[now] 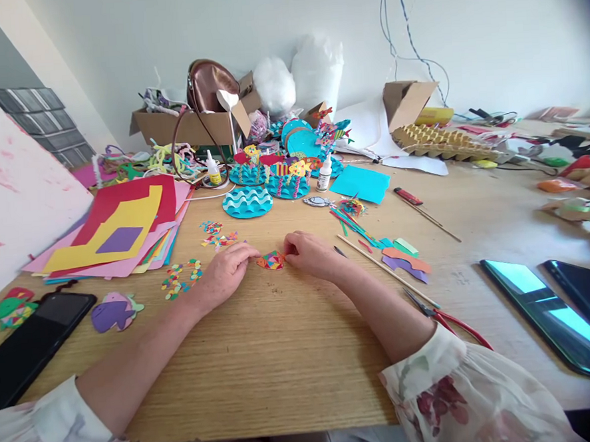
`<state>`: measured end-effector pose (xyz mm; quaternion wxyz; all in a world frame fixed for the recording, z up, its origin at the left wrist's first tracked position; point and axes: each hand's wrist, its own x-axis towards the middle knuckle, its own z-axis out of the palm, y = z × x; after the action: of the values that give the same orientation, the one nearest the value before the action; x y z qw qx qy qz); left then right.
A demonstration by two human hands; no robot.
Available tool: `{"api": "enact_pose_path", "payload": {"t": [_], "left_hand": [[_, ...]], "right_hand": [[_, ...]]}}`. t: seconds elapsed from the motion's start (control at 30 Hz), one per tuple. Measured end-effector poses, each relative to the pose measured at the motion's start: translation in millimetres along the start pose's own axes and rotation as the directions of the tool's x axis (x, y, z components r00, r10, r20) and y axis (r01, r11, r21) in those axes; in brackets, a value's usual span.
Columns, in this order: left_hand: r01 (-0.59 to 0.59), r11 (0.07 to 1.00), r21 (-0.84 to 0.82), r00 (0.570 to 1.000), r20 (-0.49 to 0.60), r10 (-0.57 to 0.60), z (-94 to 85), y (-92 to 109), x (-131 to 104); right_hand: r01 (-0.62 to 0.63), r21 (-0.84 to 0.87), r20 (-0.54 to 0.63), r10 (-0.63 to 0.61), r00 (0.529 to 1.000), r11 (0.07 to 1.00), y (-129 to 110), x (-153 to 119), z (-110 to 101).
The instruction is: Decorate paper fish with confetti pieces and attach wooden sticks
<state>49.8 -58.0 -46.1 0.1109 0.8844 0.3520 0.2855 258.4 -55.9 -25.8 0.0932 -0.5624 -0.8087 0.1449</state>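
A small multicoloured paper fish (271,260) lies flat on the wooden table (283,355), in the middle. My left hand (225,274) pinches its left end with the fingertips. My right hand (311,253) presses on its right end. Both forearms rest on the table. Small coloured paper bits (181,279) lie scattered just left of my left hand, and more paper bits (216,234) lie beyond it.
A stack of coloured paper sheets (120,231) lies at left, a purple paper fish (113,312) and a black phone (32,337) near left. Red-handled scissors (445,318), wooden sticks (382,269), paper scraps (402,258) and two tablets (550,312) lie at right. Glue bottles (325,172), blue wave discs (247,202) and boxes (194,124) crowd the back.
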Motion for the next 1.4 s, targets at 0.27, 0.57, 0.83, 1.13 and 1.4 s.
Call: {"api": "enact_pose_path", "payload": {"t": [0.27, 0.57, 0.83, 1.13, 1.4], "left_hand": [[0.174, 0.981, 0.082, 0.977, 0.113, -0.183, -0.6, 0, 18], [0.227, 0.953, 0.198, 0.916, 0.289, -0.278, 4.5, 7, 44], [0.292, 0.937, 0.192, 0.885, 0.317, -0.341, 10.0, 9, 60], [0.320, 0.937, 0.138, 0.851, 0.394, -0.348, 16.4, 15, 81], [0.362, 0.931, 0.039, 0.829, 0.442, -0.341, 25.2, 8, 90]], "right_hand": [[-0.041, 0.010, 0.013, 0.041, 0.999, 0.999, 7, 1, -2], [-0.045, -0.037, 0.039, 0.047, 0.998, 0.998, 8, -3, -8], [-0.049, -0.026, 0.033, 0.050, 0.998, 0.998, 12, -2, -7], [-0.036, 0.026, 0.017, 0.035, 0.999, 0.999, 15, -1, -7], [0.012, 0.079, -0.028, -0.010, 1.000, 0.997, 11, -3, -12]]}}
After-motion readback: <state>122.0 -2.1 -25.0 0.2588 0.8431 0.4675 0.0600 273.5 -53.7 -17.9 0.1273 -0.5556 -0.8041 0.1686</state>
